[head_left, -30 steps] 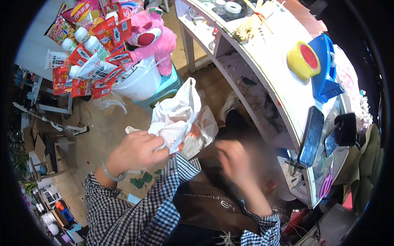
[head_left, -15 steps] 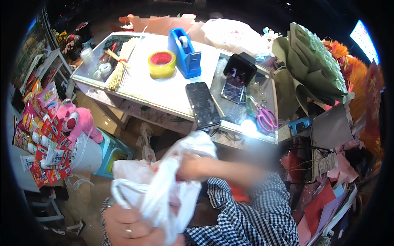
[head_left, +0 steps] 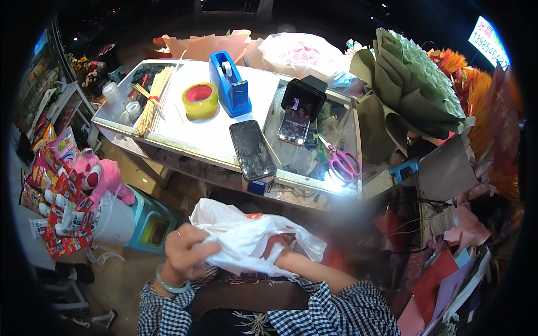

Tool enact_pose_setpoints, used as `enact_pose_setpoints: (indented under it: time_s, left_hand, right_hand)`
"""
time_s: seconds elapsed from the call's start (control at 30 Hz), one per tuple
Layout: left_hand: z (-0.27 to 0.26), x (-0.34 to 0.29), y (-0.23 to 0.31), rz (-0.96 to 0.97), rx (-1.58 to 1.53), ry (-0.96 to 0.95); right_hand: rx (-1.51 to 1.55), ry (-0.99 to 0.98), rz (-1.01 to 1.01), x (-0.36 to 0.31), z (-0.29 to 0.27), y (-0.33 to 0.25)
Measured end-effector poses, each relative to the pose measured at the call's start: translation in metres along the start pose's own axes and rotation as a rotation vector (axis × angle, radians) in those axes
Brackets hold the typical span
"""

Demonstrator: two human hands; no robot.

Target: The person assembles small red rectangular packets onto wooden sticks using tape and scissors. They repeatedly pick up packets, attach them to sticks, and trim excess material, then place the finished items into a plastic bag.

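A crumpled white plastic bag (head_left: 238, 238) with a bit of red print hangs in front of my lap, below the table edge. My left hand (head_left: 189, 251), with a ring and a pale bangle, is closed on the bag's left side. My right hand (head_left: 284, 256) reaches into the bag's opening from the right. The plastic hides its fingers, and what they touch inside cannot be seen.
On the glass-topped table (head_left: 196, 131) are a black phone (head_left: 252, 150), purple scissors (head_left: 343, 167), a blue tape dispenser (head_left: 232, 89), yellow tape (head_left: 200, 101) and sticks (head_left: 154, 101). A green-wrapped bouquet (head_left: 414, 84) stands right; a pink plush toy (head_left: 106, 179) and snack packs (head_left: 64, 207) left.
The bag has been turned and moved up and to the right. My left hand has risen with it. My right hand has gone deeper into the bag, its forearm now lower.
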State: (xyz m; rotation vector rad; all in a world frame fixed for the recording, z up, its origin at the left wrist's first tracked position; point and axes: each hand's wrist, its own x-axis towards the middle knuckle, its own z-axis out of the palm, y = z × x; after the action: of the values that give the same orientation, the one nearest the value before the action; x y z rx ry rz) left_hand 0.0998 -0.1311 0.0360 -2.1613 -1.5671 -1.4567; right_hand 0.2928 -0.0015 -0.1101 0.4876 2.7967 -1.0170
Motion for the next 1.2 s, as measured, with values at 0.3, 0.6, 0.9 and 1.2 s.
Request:
enact_pose_setpoints:
  time_s: [0.3, 0.6, 0.9, 1.2]
  left_hand:
    - [-0.019, 0.028, 0.023, -0.015, -0.39, -0.444]
    - [0.146, 0.018, -0.043, -0.113, -0.165, -1.099]
    - [0.103, -0.082, -0.079, -0.379, -0.182, -1.074]
    - [0.096, -0.088, -0.058, -0.474, -0.204, -1.007]
  right_hand:
    - [0.01, -0.076, -0.06, 0.061, -0.012, 0.014]
    - [-0.048, -0.178, 0.006, 0.053, 0.017, 0.042]
    - [0.251, -0.291, -0.111, 0.031, -0.048, 0.032]
    - [0.269, -0.263, -0.077, 0.014, -0.034, 0.035]
